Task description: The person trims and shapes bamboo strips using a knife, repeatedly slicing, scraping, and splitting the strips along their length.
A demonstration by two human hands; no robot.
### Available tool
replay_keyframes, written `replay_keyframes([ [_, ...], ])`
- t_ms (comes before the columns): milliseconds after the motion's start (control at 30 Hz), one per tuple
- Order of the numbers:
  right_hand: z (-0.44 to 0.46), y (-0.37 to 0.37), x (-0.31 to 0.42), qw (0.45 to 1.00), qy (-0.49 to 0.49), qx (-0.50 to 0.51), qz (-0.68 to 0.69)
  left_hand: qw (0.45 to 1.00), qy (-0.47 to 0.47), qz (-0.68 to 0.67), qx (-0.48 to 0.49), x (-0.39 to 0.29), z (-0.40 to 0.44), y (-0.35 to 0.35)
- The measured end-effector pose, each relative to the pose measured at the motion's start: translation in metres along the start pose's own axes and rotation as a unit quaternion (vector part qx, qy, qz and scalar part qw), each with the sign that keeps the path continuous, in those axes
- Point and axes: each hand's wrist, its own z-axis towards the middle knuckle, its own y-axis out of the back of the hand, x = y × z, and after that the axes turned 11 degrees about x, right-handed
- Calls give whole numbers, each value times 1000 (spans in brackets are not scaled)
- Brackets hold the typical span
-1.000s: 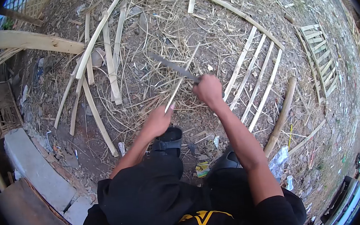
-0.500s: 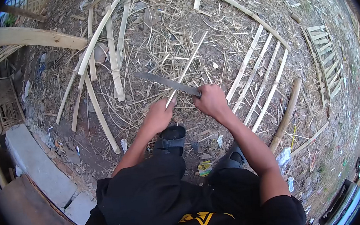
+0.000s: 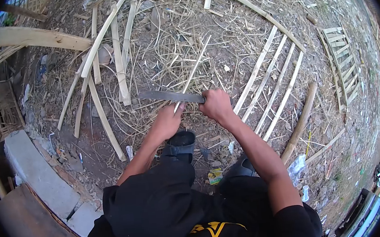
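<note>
My left hand (image 3: 167,121) is closed around the lower end of a thin bamboo strip (image 3: 198,64), which points away from me, up and to the right. In my right hand (image 3: 216,106) is the handle of a machete (image 3: 164,96), its broad grey blade pointing left. The blade lies across the strip just beyond my left fingers; whether it cuts in cannot be made out. The handle is mostly hidden in my fist. Curly bamboo shavings (image 3: 155,115) cover the ground around both hands.
Bamboo slats (image 3: 106,118) lie on the left, and more slats (image 3: 288,89) lie in a row on the right. A round pole (image 3: 301,124) rests near my right arm. Concrete blocks (image 3: 39,167) edge the left side. A slatted frame (image 3: 344,63) lies far right.
The machete blade has swung to a flatter angle and come slightly nearer my left hand. My right hand has shifted a little left. The strip's far tip has moved left.
</note>
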Motion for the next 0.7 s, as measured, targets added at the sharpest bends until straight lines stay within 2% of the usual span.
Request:
replay_keyframes([
  [100, 4, 0, -2, 999, 9, -34, -37, 1000, -15, -19, -13, -1, -13, 5],
  [167, 15, 14, -11, 994, -79, -80, 10, 996, 73, -12, 39, -7, -23, 16],
  [267, 12, 32, -39, 995, -7, -89, -52, 999, 20, -13, 25, 3, -42, 3],
  [300, 5, 29, -43, 995, -16, -80, -52, 999, 14, -30, 25, 3, -41, -1],
  [333, 7, 32, -46, 993, -56, -90, -56, 999, 12, -30, 31, 2, -47, 1],
  [400, 26, 54, -68, 980, -146, -128, -41, 993, 70, -63, 69, -3, -64, 15],
  [433, 23, 67, -83, 975, -157, -146, -66, 993, 72, -29, 85, -3, -75, 19],
  [467, 24, 77, -97, 961, -219, -157, -56, 994, 71, -26, 81, 9, -84, 20],
  [500, 18, 90, -128, 918, -308, -251, 6, 986, 94, -41, 129, 28, -99, 15],
  [533, 7, 111, -156, 885, -357, -296, 31, 976, 114, -53, 175, 44, -110, 13],
  [567, -5, 134, -163, 887, -343, -309, 1, 979, 107, -46, 166, 58, -112, 16],
  [600, -17, 148, -163, 890, -329, -315, -31, 985, 116, -46, 119, 71, -118, 14],
  [633, -23, 148, -154, 893, -333, -303, -33, 986, 136, -53, 85, 54, -129, 14],
  [667, -26, 146, -141, 900, -292, -323, -1, 978, 191, -17, 86, 38, -125, 19],
  [700, -21, 145, -130, 902, -246, -353, 33, 984, 163, -26, 72, 26, -113, 23],
])
